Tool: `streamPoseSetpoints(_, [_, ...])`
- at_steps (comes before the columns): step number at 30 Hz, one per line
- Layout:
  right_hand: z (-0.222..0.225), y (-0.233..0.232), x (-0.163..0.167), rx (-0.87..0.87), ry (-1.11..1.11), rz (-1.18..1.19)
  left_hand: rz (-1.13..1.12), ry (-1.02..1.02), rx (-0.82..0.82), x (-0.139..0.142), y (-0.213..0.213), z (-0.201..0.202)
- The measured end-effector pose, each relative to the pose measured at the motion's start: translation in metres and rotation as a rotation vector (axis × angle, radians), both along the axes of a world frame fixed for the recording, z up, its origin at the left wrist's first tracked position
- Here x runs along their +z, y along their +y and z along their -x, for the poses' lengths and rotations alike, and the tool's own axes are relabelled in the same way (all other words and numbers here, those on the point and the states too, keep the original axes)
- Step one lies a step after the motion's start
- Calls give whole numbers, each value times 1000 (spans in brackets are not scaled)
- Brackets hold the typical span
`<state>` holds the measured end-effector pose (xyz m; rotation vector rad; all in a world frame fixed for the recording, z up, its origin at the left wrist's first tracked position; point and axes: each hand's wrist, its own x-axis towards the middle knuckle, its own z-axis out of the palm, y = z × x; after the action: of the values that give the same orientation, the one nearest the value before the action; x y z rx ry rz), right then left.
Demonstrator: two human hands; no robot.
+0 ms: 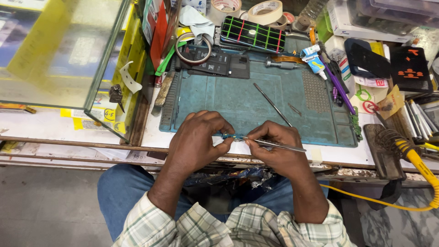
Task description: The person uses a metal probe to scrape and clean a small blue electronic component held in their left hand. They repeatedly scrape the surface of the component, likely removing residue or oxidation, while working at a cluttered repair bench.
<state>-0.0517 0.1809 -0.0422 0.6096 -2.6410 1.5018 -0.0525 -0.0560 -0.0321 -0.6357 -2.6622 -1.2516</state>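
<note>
The left hand (195, 139) pinches a small blue-green part (230, 136) between thumb and forefinger, fingers closed narrow on it, which keeps it steady at the near edge of the mat (238, 98). The right hand (276, 145) is closed on tweezers (274, 144) in a pen-style hold; the tips meet the part at its 3 o'clock end, so both hands converge on one point close to the body, just above the front rim of the desk (68, 128). The part is too small to tell its kind. The teal mat covers the working zone and keeps loose items on a bordered surface. A thin metal probe (273, 104) lies on the mat at 12 o'clock from the right hand, near enough to pick up. A dark phone panel (219, 63) rests at the far edge of the mat, and a phone with green and red stripes (252, 33) lies beyond it, well apart from the hands. Tape rolls (265, 11) sit at the far rim. A glue tube (314, 61) and purple tool (339, 87) lie at 2 o'clock. A soldering iron with yellow cable (418, 160) rests at 3 o'clock, off the mat. A glass case (59, 50) stands at 10 o'clock.
</note>
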Motion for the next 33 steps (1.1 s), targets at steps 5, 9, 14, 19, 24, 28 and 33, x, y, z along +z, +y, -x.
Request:
streamPoseSetpoints(5, [-5,2,0,-9,83,43,5,27,1,1,0,0])
streamPoseSetpoints(9, [-19,-1,-3,-104,252,-50,-12,51,16,0,0,0])
streamPoseSetpoints(14, [-24,-3,-4,-100,327,-99,-33,107,21,-2,1,0])
streamPoseSetpoints(19, [-23,-4,-2,-101,316,-106,-33,141,36,-5,3,0])
streamPoseSetpoints(24, [-23,-4,-2,-96,342,-134,-12,149,41,-6,4,2])
streamPoseSetpoints(28, [-21,-4,-4,-67,381,-144,-2,137,46,-7,5,2])
streamPoseSetpoints(33, [-19,-2,-3,-52,350,-156,6,116,44,-7,4,2])
